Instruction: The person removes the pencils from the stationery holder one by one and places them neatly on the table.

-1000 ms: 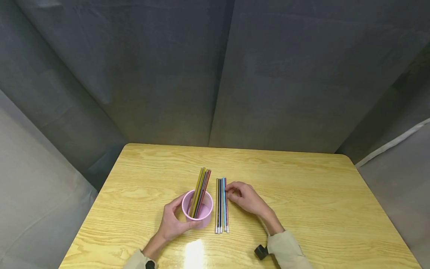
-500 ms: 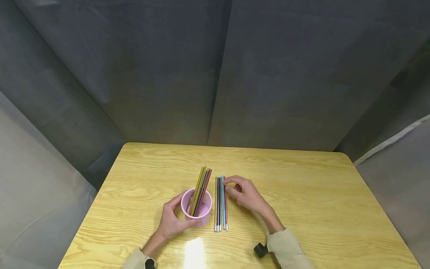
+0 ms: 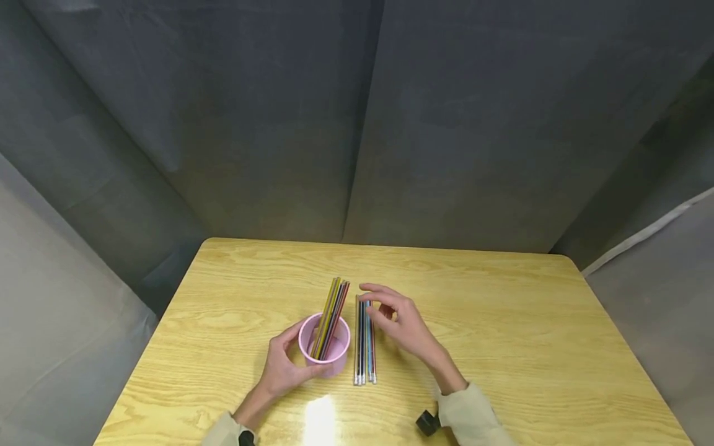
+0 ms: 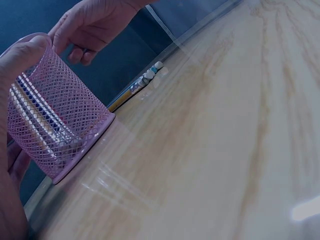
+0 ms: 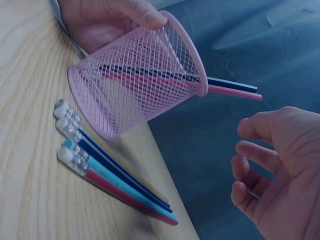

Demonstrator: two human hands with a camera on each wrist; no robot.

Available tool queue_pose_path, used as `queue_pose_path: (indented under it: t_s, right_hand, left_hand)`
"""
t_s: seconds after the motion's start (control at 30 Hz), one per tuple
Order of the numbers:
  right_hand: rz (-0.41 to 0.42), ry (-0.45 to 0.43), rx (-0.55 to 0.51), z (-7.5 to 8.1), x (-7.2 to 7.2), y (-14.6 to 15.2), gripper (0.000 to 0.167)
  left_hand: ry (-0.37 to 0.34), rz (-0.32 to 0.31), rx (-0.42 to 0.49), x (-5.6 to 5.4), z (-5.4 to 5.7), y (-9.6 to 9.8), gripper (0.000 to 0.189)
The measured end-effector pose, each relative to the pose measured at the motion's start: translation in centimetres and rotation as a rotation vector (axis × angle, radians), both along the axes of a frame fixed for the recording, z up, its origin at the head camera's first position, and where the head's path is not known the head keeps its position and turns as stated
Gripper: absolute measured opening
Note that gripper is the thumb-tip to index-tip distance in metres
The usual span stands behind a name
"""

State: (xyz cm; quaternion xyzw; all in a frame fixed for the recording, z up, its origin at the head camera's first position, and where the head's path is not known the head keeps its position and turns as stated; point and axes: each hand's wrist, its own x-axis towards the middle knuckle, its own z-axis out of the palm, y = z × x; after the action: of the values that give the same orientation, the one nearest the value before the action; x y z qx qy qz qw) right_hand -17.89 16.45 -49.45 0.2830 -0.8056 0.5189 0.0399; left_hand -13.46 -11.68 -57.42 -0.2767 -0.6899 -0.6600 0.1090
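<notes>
My left hand point(image 3: 281, 367) grips a pink mesh pencil cup point(image 3: 338, 367), thumb on the near side and fingers round the back. Several pencils point(image 3: 331, 319), yellow, dark and red, lean inside it and stick out past the rim. To the cup's right lies a row of several more pencils point(image 3: 362, 353) with white eraser ends point(image 5: 65, 155) toward me. Over the far end of that row is my right hand point(image 3: 411, 325), its fingers loosely bent. In the right wrist view those fingers point(image 5: 257, 125) hold nothing and stand apart from the pencils.
A light wood-grain table point(image 3: 502, 347) bears everything. Dark grey cloth point(image 3: 446, 124) hangs behind its far edge, with paler cloth at both sides. A small black device point(image 3: 427, 424) sits by the right sleeve.
My right hand has moved from the red pencil at the row's right side leftward over the row, its fingers spreading. The left hand keeps its grip on the pencil cup.
</notes>
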Motion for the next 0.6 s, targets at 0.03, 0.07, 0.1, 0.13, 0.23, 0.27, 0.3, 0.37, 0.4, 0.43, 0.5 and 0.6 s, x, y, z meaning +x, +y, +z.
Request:
queue_pose_path:
  t_s: [0.03, 0.07, 0.1, 0.13, 0.23, 0.27, 0.3, 0.37, 0.4, 0.43, 0.5, 0.6]
  right_hand:
    - [0.007, 0.004, -0.006, 0.1, 0.1, -0.1, 0.028]
    - [0.015, 0.008, -0.012, 0.2, 0.2, -0.2, 0.029]
    - [0.021, 0.01, -0.016, 0.3, 0.3, -0.3, 0.029]
    - [0.028, 0.015, -0.019, 0.3, 0.4, -0.4, 0.03]
    - [0.037, 0.018, -0.022, 0.5, 0.6, -0.6, 0.031]
    - [0.039, 0.018, -0.023, 0.6, 0.7, -0.7, 0.031]
    - [0.04, 0.017, -0.026, 0.6, 0.7, -0.7, 0.032]
    - [0.043, 0.02, -0.027, 0.6, 0.8, -0.8, 0.033]
    - [0.044, 0.023, -0.026, 0.6, 0.8, -0.8, 0.034]
    - [0.047, 0.029, -0.028, 0.6, 0.9, -0.9, 0.036]
    - [0.053, 0.039, -0.035, 0.6, 0.9, -1.1, 0.04]
    - [0.069, 0.036, -0.047, 0.6, 1.1, -1.4, 0.046]
  left_hand:
    - [0.002, 0.005, -0.003, 0.1, 0.0, 0.0, 0.092]
    - [0.004, 0.01, -0.005, 0.1, 0.0, -0.1, 0.092]
    - [0.007, 0.014, -0.007, 0.1, 0.0, -0.1, 0.092]
    - [0.008, 0.015, -0.005, 0.1, 0.0, -0.1, 0.091]
    - [0.015, 0.013, -0.003, 0.1, 0.0, -0.1, 0.091]
    - [0.016, 0.011, -0.003, 0.1, 0.0, 0.0, 0.091]
    - [0.016, 0.009, -0.003, 0.1, 0.0, 0.0, 0.091]
    - [0.016, 0.007, -0.003, 0.0, -0.1, 0.1, 0.09]
    - [0.018, 0.006, -0.004, 0.0, -0.1, 0.1, 0.09]
    - [0.018, 0.004, -0.005, 0.0, -0.1, 0.1, 0.09]
    - [0.019, 0.0, -0.006, 0.0, -0.1, 0.1, 0.089]
    - [0.028, -0.001, -0.009, 0.0, -0.1, 0.1, 0.089]
